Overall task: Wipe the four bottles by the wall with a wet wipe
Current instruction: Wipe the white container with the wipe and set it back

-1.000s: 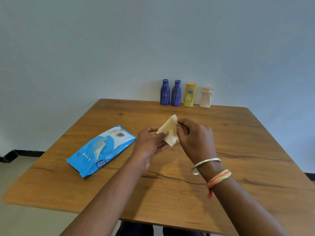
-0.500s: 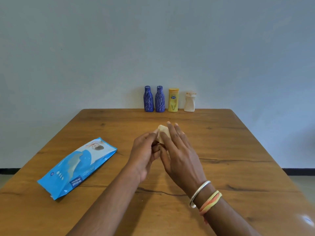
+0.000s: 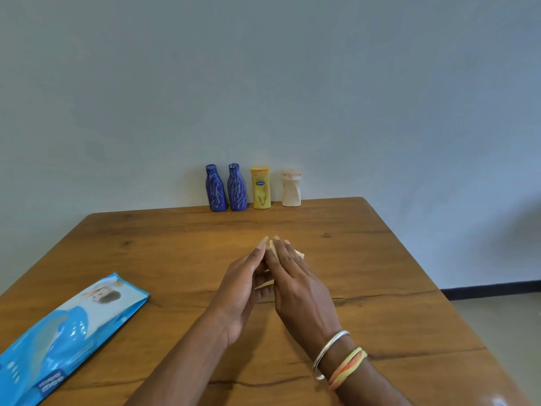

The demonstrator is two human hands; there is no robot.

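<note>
Four bottles stand in a row against the wall at the table's far edge: a blue patterned bottle (image 3: 216, 190), a second blue patterned bottle (image 3: 237, 189), a yellow bottle (image 3: 260, 190) and a white bottle (image 3: 291, 190). Over the middle of the table, my left hand (image 3: 240, 291) and my right hand (image 3: 295, 285) press a folded wet wipe (image 3: 299, 254) between them with straight fingers. Only small edges of the wipe show past the fingers. Both hands are well short of the bottles.
A blue wet-wipe pack (image 3: 70, 332) lies flat at the near left of the wooden table (image 3: 366, 259). The wall rises directly behind the bottles. Floor shows past the table's right edge.
The wipe was held up and pinched by both hands; now it is sandwiched between flat hands lower over the table. The view has shifted, so the bottles sit more centred.
</note>
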